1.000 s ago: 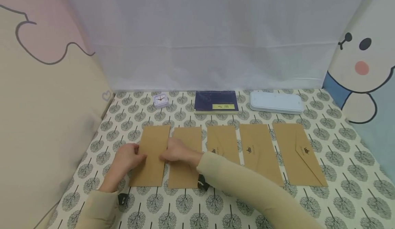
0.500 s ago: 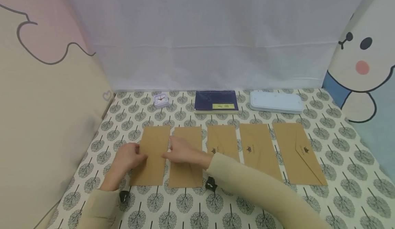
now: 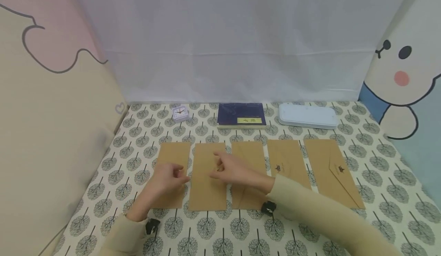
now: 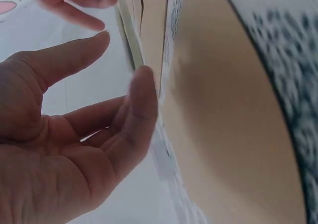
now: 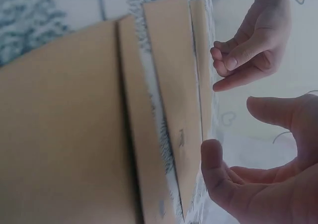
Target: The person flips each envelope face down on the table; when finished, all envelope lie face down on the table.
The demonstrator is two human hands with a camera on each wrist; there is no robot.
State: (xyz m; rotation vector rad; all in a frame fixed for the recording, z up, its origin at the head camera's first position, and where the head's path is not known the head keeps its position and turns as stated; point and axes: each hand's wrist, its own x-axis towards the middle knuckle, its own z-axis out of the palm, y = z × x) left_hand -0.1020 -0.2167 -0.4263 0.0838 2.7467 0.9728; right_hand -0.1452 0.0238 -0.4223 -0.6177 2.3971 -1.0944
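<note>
From where I stand, five brown paper envelopes lie side by side across the middle of the surface [image 3: 375,194], which is covered in a cream cloth printed with dark trees. The first envelope [image 3: 173,153] is the one nearest the surface's left edge. The left hand [image 3: 163,179] is over it, thumb and forefinger apart by a narrow gap with nothing between them, their tips pointing toward the second envelope [image 3: 206,189]. Whether those fingers touch the paper I cannot tell.

The right hand [image 3: 237,171] reaches in from the right, its palm over the third envelope [image 3: 249,154] and its fingertips over the second. Its thumb and forefinger stand apart too, a little wider, and hold nothing; contact with the paper is again hard to judge. Both forearms are in pale yellow sleeves, and a small black piece shows at each wrist.

Further right lie the fourth envelope [image 3: 289,158], with a small crown mark partly visible, and the fifth envelope [image 3: 334,173], nearest the surface's right edge, its flap line and crown facing up.

Near the far edge, a small lilac clock [image 3: 180,112] sits toward the far left corner, a dark blue book [image 3: 241,114] with a yellow label is near the middle, and a white case [image 3: 307,115] is toward the far right corner. A white curtain [image 3: 241,49] hangs behind that edge.
</note>
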